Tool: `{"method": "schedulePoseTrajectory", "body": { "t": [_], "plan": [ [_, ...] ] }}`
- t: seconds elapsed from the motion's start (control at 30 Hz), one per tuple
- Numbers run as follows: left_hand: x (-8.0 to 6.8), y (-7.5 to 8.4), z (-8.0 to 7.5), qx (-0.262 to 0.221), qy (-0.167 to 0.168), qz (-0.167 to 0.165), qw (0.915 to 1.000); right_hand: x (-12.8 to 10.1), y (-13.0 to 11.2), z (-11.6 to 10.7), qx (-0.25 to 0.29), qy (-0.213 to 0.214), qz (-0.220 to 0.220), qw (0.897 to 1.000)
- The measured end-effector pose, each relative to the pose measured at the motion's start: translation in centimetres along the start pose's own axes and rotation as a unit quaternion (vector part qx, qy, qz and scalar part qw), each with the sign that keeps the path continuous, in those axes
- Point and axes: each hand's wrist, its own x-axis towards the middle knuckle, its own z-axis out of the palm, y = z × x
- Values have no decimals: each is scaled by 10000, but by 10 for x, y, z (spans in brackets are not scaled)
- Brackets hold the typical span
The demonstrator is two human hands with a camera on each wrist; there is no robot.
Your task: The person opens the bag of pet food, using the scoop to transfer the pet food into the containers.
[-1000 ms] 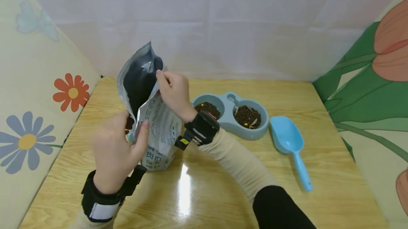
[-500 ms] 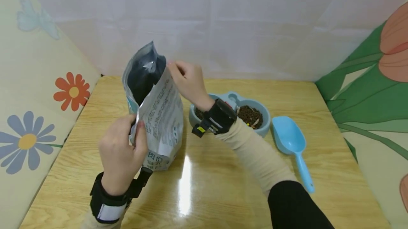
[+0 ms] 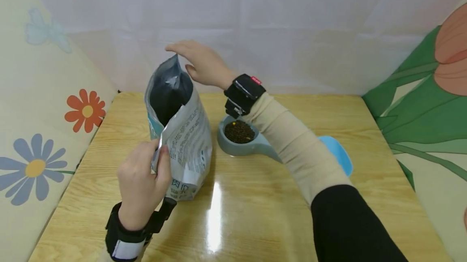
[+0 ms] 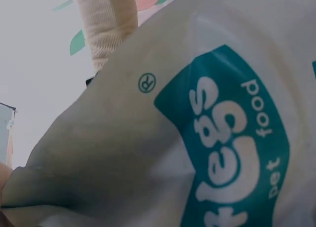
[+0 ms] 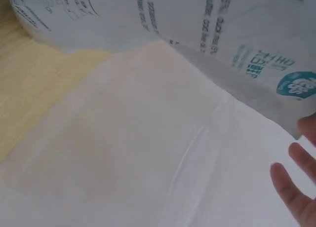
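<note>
A silvery pet food bag point(image 3: 187, 144) stands upright on the table, its dark mouth wide and tilted toward me. My left hand point(image 3: 144, 179) pinches the near edge of that mouth between thumb and fingers. Up at the bag's far top corner is my right hand point(image 3: 204, 63), fingers extended and thumb apart from them. In the right wrist view its fingertips point(image 5: 286, 185) are spread right by the corner of the printed bag point(image 5: 197, 34). The left wrist view is mostly filled by the bag's side point(image 4: 123, 153) with a teal logo.
Right of the bag sits a blue-grey double bowl point(image 3: 228, 147) with brown kibble point(image 3: 238, 132) in it; the right forearm hides its other half. A light blue scoop point(image 3: 339, 154) lies farther right, partly covered by the sleeve. A white sheet point(image 3: 292, 51) hangs behind the wooden table point(image 3: 255, 213).
The right hand let go of the mouth's right edge and moved up and over to the far corner, its fingers straightening. The left hand keeps its hold; the bag turned slightly and its mouth shifted right.
</note>
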Motion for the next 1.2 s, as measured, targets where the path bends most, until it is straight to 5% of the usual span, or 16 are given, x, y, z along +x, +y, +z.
{"method": "schedulePoseTrajectory", "body": {
  "t": [0.2,0.73,1.0,1.2],
  "plan": [
    [-1,-1,-2,-122,-28,99,9999,16,-1,2,-216,-281,-396,9986],
    [-7,-11,-8,171,405,848,9954,3,7,5,-491,700,-192,9962],
    [-3,-40,-31,111,66,534,9985,-5,11,3,-702,896,-90,9935],
    [5,-64,-49,363,-6,-93,9993,-13,7,-2,-706,861,-199,9936]
  ]
}}
